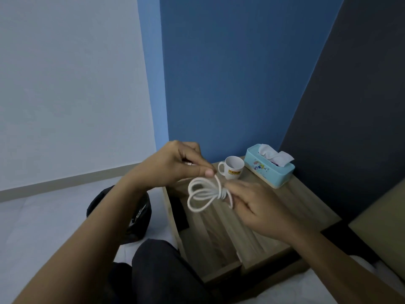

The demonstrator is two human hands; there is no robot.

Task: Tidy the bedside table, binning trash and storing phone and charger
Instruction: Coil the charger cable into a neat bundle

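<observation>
White charger cable (202, 194) gathered into several loops, held in the air between both hands above the bedside table (221, 229). Left hand (173, 164) pinches one strand between thumb and forefinger at the top of the loops; right hand (254, 205) is closed around the bunched end, where the cable is wound round itself. Hands close together, not touching

Just beyond the hands: white mug (232, 167), upright, interior not readable; yellow label with dark lettering, starts "JOTU", rest unclear. Beyond the right hand: light blue tissue box (269, 172), white tissue sticking out of the top slot, small coloured print on its side, illegible

Table is pale wood grain. Below the left forearm, a black bin (133, 216) on a light floor; contents unclear. Blue wall behind, pale wall to the left
</observation>
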